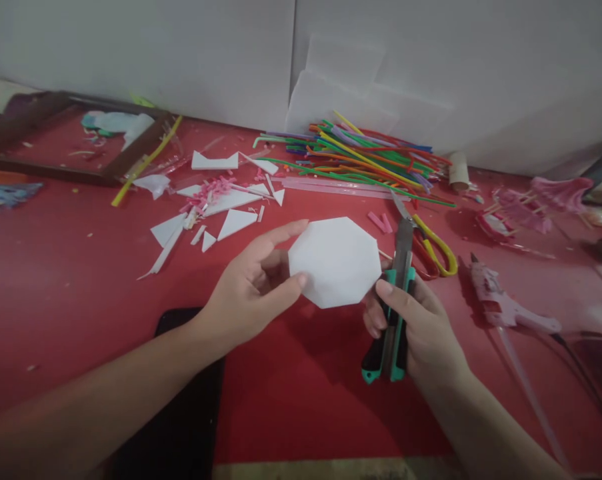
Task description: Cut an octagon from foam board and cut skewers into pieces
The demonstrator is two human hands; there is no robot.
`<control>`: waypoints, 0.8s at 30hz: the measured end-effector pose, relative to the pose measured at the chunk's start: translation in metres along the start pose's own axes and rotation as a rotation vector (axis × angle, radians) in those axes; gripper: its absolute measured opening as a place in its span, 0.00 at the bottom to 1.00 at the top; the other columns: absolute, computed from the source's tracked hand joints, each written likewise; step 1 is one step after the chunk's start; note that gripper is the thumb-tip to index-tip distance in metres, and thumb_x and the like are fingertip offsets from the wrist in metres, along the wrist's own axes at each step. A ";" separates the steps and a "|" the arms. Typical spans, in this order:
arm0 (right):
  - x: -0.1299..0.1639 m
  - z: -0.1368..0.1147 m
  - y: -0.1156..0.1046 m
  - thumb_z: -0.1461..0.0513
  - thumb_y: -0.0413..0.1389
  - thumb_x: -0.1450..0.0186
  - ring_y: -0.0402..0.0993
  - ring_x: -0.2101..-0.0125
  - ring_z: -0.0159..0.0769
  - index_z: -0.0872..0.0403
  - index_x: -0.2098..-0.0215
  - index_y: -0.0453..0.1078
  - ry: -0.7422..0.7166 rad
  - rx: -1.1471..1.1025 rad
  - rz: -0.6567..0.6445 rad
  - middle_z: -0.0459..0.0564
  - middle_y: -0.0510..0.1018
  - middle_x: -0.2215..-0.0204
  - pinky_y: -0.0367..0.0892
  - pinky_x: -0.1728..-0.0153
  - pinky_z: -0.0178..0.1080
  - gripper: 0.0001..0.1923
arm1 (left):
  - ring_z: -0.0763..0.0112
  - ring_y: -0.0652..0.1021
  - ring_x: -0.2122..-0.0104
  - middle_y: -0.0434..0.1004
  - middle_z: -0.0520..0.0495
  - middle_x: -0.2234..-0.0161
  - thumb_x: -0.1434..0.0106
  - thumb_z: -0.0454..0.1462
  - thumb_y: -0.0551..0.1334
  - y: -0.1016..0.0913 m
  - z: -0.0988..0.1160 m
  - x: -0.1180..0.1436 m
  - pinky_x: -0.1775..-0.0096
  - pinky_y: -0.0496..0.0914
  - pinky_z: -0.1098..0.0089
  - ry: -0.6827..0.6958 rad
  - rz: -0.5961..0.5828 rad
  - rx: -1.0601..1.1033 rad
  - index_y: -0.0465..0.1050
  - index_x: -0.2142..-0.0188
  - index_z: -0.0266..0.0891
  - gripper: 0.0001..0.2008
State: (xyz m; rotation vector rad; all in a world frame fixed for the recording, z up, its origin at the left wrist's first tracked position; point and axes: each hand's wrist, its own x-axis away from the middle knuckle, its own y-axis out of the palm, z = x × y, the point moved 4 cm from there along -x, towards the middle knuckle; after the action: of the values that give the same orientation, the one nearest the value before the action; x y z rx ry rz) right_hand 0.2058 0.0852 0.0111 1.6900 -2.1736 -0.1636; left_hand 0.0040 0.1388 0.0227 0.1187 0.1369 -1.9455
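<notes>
A white eight-sided piece of card or foam board (335,263) is held up above the red table. My left hand (253,287) pinches its left edge between thumb and fingers. My right hand (425,320) is wrapped round a green and black utility knife (397,300), its broad grey blade end pointing up and away. The right thumb tip meets the piece's right edge. Just behind the knife lie scissors (441,250) with yellow and red handles, partly hidden by it.
White offcuts (237,225) and pink bits litter the table (81,267) ahead. Coloured pipe cleaners (365,157) are piled by the wall. A pink glue gun (505,300) with its cord lies right; a wooden frame (45,167) stands far left. Under my left forearm is a black flat object (181,400).
</notes>
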 end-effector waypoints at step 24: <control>0.003 0.000 0.000 0.60 0.68 0.44 0.66 0.87 0.26 0.50 0.62 0.62 -0.015 0.121 -0.028 0.35 0.72 0.84 0.64 0.86 0.30 0.19 | 0.59 0.80 0.54 0.76 0.47 0.46 0.46 0.40 0.75 0.007 -0.003 0.003 0.57 0.79 0.60 0.054 -0.170 -0.088 0.45 0.32 0.54 0.51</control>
State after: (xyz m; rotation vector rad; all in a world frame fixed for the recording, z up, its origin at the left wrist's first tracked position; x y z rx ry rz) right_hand 0.2050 0.0821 0.0118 1.7906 -2.2118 -0.0538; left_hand 0.0099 0.1341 0.0195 0.1043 0.2765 -2.1027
